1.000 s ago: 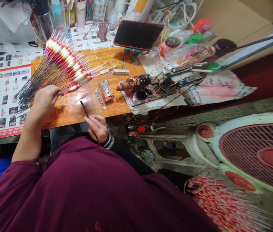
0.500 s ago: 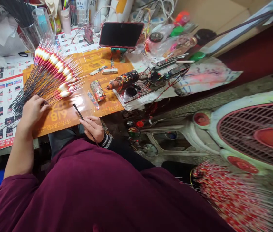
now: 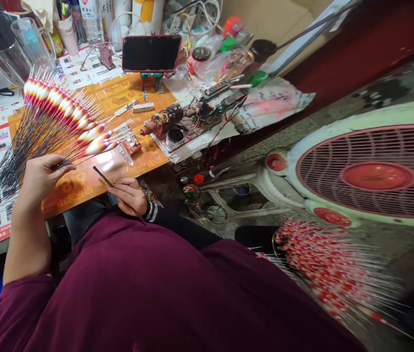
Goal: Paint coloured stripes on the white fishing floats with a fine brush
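Overhead, fanned floats [image 3: 60, 110] show red-white-yellow painted bodies.

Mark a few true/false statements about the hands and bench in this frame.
1. The left hand grips a fan of fishing floats by their thin stems. True.
2. The right hand is empty. False: it pinches a thin black brush, with the tip pointing toward the floats.
3. The phone on its stand shows a lit screen. False: the screen is dark.
4. An electric fan with a red grille sits to the person's right. True.
5. Every float is in the left hand. False: a second bundle, blurred, sits low on the right, below the electric fan.
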